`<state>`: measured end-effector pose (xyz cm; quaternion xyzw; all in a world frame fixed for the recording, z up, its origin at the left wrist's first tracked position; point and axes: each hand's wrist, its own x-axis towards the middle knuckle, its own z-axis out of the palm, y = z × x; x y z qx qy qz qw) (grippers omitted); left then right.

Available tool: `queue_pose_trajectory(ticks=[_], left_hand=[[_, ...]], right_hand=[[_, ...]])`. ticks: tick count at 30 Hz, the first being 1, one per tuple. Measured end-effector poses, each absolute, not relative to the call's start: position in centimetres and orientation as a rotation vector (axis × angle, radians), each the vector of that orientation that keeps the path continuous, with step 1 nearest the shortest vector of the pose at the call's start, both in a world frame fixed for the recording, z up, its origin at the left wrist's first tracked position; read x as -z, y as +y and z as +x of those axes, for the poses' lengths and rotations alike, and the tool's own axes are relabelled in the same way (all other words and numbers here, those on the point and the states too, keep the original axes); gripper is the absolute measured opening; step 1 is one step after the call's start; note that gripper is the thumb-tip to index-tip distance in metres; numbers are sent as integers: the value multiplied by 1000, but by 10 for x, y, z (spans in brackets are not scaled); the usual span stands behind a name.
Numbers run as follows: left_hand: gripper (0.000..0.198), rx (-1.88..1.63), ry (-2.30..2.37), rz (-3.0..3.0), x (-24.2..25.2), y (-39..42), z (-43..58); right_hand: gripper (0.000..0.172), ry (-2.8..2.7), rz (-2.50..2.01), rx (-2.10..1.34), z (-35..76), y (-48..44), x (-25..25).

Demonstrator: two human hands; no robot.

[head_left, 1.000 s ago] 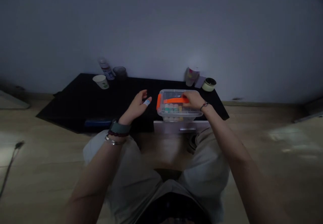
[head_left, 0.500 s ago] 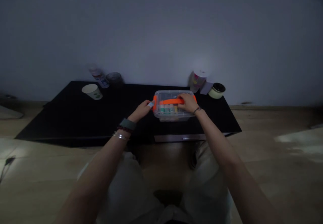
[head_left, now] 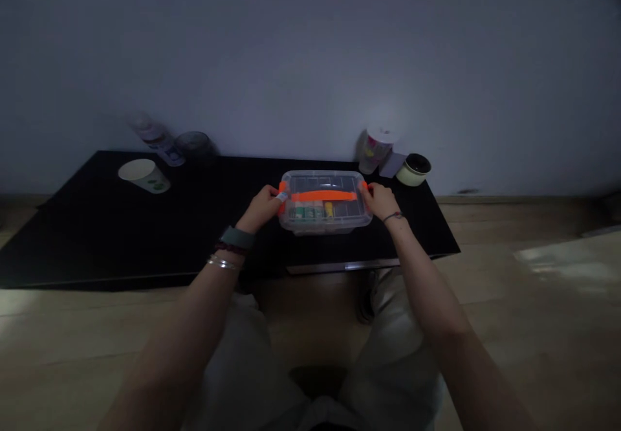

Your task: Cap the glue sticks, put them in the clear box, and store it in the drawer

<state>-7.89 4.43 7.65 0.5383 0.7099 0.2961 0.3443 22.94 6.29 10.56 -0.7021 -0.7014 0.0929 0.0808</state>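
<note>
A clear plastic storage box (head_left: 325, 221) with its lid on stands on the black table (head_left: 213, 224). An orange handle (head_left: 324, 195) lies across the lid, and small bottles with green, white and yellow parts show through it. My left hand (head_left: 264, 207) grips the orange latch (head_left: 282, 197) at the box's left end, thumb on top. At the opposite end, my right hand (head_left: 381, 200) is closed on the other orange latch (head_left: 363, 188). The undersides of both hands' fingers are hidden.
At the back left are a paper cup (head_left: 145, 176), a blurred bottle (head_left: 158, 138) and a dark round container (head_left: 195, 147). A lidded plastic cup (head_left: 376, 149), a small pale box (head_left: 392, 165) and a cream jar (head_left: 413, 170) stand back right, near the wall (head_left: 291, 62).
My right hand has moved from the handle to the right-end latch. My left hand stays at the left latch. The whole view has shifted slightly.
</note>
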Motion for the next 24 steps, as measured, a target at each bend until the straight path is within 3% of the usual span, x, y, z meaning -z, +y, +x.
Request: queue_pose_trajectory(ticks=[5, 10, 12, 15, 19, 24], left_hand=[[21, -766, 1865, 1442, -79, 41, -77], [20, -742, 1906, 1468, -82, 37, -75], [21, -690, 1919, 1509, -85, 36, -73], [24, -514, 2000, 1618, -93, 35, -69], [31, -274, 2074, 1753, -101, 31, -63], [34, -174, 2125, 1927, -94, 30, -64]], right_hand=[[45, -2089, -2068, -268, 227, 66, -94], [38, -2011, -2146, -479, 241, 75, -85], [36, -1953, -2112, -393, 243, 76, -87], [38, -1950, -1824, -188, 232, 71, -93], [34, -2330, -1347, -201, 201, 63, -98], [38, -2528, -1332, -154, 178, 64, -97]])
